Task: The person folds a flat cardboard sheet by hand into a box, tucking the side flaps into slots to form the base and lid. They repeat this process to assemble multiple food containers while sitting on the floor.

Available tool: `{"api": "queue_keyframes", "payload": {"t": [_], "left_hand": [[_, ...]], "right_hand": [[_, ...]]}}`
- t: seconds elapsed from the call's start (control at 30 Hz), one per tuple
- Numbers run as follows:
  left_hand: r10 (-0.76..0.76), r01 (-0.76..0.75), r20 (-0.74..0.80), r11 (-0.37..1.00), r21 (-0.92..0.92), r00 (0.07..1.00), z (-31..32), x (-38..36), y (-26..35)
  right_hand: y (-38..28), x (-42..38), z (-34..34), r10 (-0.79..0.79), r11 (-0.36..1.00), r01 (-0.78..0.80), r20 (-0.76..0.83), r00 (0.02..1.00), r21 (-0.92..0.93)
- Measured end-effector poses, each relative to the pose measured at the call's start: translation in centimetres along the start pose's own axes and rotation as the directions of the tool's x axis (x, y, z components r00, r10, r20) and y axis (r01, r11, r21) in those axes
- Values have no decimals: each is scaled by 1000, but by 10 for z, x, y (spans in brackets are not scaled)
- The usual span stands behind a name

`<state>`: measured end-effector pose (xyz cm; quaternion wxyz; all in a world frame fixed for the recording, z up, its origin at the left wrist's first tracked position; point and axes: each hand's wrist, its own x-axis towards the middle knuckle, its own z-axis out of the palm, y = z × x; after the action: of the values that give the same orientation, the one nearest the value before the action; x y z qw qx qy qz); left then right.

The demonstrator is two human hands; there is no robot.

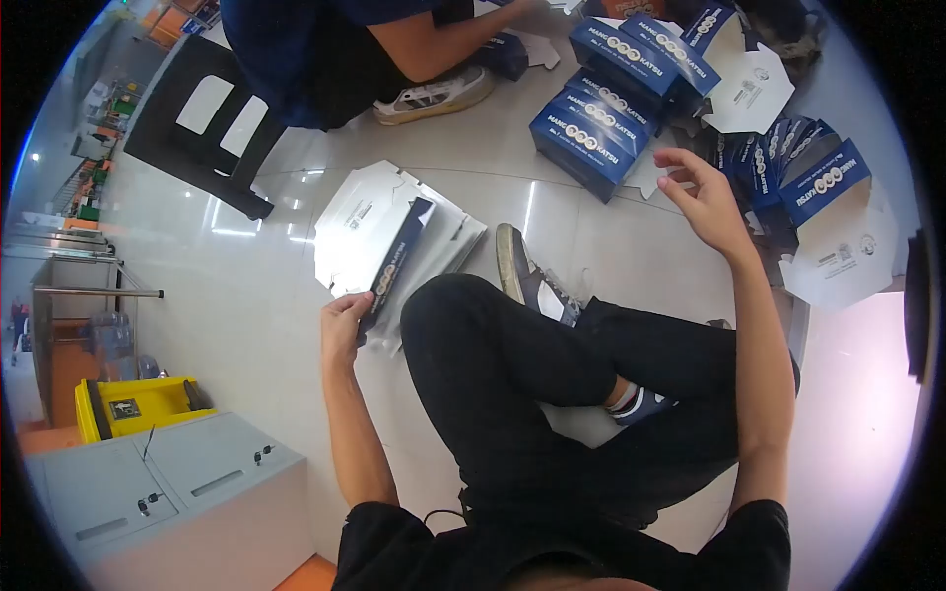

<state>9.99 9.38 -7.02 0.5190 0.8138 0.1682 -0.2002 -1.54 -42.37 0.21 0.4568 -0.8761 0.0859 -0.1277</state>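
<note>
On the floor to the left of my knees lies a pile of flat white cardboard box blanks. My left hand pinches the near end of the top blank's dark blue printed strip. My right hand is raised with nothing in it, thumb and fingers apart. It is nearest to a stack of folded blue cartons lettered "MANG KATSU". More blue cartons with white flaps spread out to the right of that hand.
A crouching person in dark clothes is across from me, one arm reaching toward the cartons. A black plastic chair part is at upper left. Grey cabinets with keys and a yellow bin are at lower left. My crossed legs fill the middle.
</note>
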Motion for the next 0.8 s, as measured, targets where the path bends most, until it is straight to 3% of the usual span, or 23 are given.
{"api": "queue_keyframes", "payload": {"t": [0.07,0.1,0.13,0.17,0.27,0.3,0.33,0.4,0.47,0.5,0.57,0.6,0.67,0.7,0.73,0.77,0.8], "left_hand": [[302,-295,-257,953,70,918,3,1,-3],[305,-296,-257,952,74,917,5,-2,3],[518,-501,-462,849,171,720,7,-5,7],[666,-643,-607,701,310,434,8,-10,9],[839,-536,-542,483,693,55,13,-80,51],[921,-519,-387,346,782,30,18,-109,57],[976,-499,-219,196,844,12,24,-136,58],[989,-622,146,-103,776,19,36,-176,50],[953,-816,287,-86,571,100,53,-201,42],[924,-873,359,-64,483,131,57,-207,37],[889,-905,424,-25,424,174,57,-207,19],[883,-911,435,-22,413,176,54,-211,17],[899,-749,236,138,648,369,50,-214,16],[899,-753,241,134,644,366,56,-208,19],[871,-711,-153,473,520,468,68,-199,24],[668,-635,-497,725,267,553,73,-195,26],[669,-636,-498,724,267,552,71,-195,28]], "right_hand": [[1,0,1,6,1000,-6,3,1000,12],[1,-1,2,14,1000,-14,7,1000,19],[2,-1,2,16,1000,-16,7,1000,23],[1,-1,1,16,1000,-17,18,1000,16],[-4,-3,7,-1,1000,1,43,999,16],[-8,-6,10,-19,1000,18,52,998,18],[-20,-9,14,-13,1000,12,54,998,19],[-54,-23,26,148,846,-292,330,932,446],[-74,-43,42,135,711,-441,509,850,548],[-84,-49,51,178,693,-533,601,779,485],[-76,-72,79,66,872,-269,447,892,408],[-70,-81,88,82,868,-284,445,892,408],[-62,-89,98,169,858,-338,409,897,387],[-65,-91,100,173,857,-339,404,898,387],[-68,-93,102,211,854,-377,422,882,360],[-72,-96,104,248,847,-414,442,862,332],[-74,-97,105,247,848,-413,441,863,333]]}}
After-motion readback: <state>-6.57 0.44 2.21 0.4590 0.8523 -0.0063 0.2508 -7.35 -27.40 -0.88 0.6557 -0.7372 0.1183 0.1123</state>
